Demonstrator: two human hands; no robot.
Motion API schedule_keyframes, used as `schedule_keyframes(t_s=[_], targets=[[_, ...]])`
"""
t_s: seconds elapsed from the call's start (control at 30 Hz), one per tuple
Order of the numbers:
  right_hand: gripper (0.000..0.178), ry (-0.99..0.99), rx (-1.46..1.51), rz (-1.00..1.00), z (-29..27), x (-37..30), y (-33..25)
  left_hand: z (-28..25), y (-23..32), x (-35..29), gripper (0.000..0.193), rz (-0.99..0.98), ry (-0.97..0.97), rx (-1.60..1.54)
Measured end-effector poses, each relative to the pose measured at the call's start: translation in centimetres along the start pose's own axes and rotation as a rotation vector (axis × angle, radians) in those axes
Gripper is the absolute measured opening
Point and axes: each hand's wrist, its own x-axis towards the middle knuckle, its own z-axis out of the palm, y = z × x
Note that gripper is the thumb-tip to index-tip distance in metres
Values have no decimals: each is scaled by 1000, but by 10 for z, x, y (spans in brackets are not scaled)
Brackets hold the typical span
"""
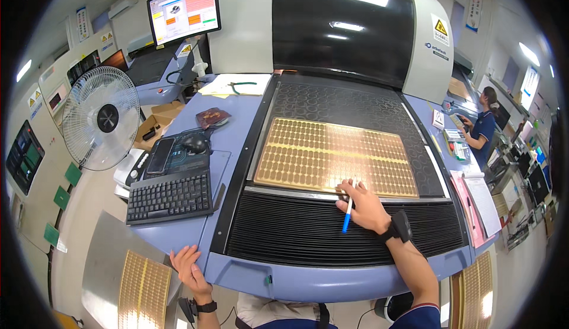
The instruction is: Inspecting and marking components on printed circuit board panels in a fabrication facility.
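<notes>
A copper-gold panel (332,151) with rows of small rounded shapes lies flat on the dark machine bed (308,99) in front of me. My right hand (368,212) rests at the panel's near edge, fingertips on or just over it. Between its fingers is a white pen with a blue end (348,213), the blue end pointing back toward me. My left hand (191,271) is open, fingers stretched, beside the blue-grey front edge of the machine table (320,281). Nothing is in it.
To the left are a keyboard (170,197), mouse (194,144), phone (161,155) and fan (106,119). Green-handled pliers (236,84) lie on paper. More panels sit low left (144,287) and low right (476,287). A clipboard (481,204) lies right; a co-worker (483,127) stands beyond.
</notes>
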Motion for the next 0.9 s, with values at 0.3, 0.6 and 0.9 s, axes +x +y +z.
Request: schedule_keyframes(t_s=[0.3, 0.6, 0.9], targets=[[56, -53, -87, -39, -4, -5, -16, -19, -5, 24, 27, -88, -144, -64], [54, -21, -61, -54, 7, -8, -3, -20, -2, 125, 36, -46, -307, 848], [41, 65, 144, -23, -6, 1, -28, 101, 132, 162, 11, 677, -25, 10]])
